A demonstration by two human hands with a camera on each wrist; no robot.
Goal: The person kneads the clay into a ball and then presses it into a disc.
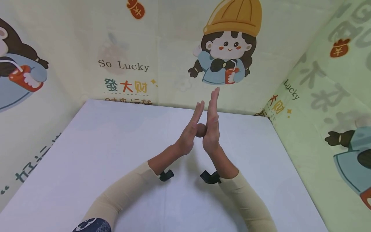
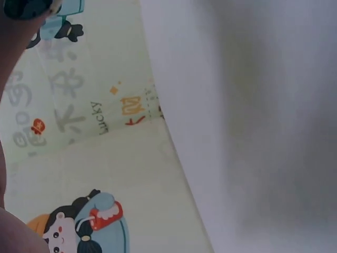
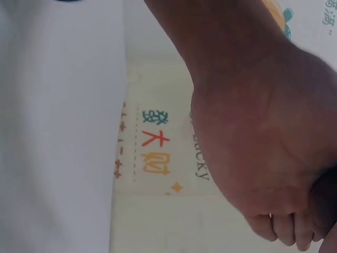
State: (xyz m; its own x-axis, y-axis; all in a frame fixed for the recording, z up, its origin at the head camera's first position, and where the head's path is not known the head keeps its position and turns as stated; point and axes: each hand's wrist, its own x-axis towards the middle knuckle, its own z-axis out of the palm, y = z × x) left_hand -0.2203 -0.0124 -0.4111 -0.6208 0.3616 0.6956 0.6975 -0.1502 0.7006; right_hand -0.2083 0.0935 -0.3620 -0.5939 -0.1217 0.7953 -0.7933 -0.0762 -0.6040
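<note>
A small brown ball [image 1: 201, 130] sits between the two hands, held up over the table. The left hand [image 1: 187, 135] touches its left side, with straight fingers pointing up and slightly right. Against the ball's right side presses the right hand [image 1: 212, 132], its fingers also straight and rising higher than the left's. In the right wrist view, the left palm [image 3: 258, 137] fills much of the right side, and the dark ball [image 3: 324, 203] shows at the edge. Only strips of skin [image 2: 18, 237] show along the left side of the left wrist view.
Beneath the arms is a white table [image 1: 116, 138]. Patterned cloth [image 1: 171, 38] with cartoon figures and lettering surrounds it at the back and both sides. Dark attachments [image 1: 211, 177] sit by both wrists, at the ends of the beige sleeves [image 1: 246, 196].
</note>
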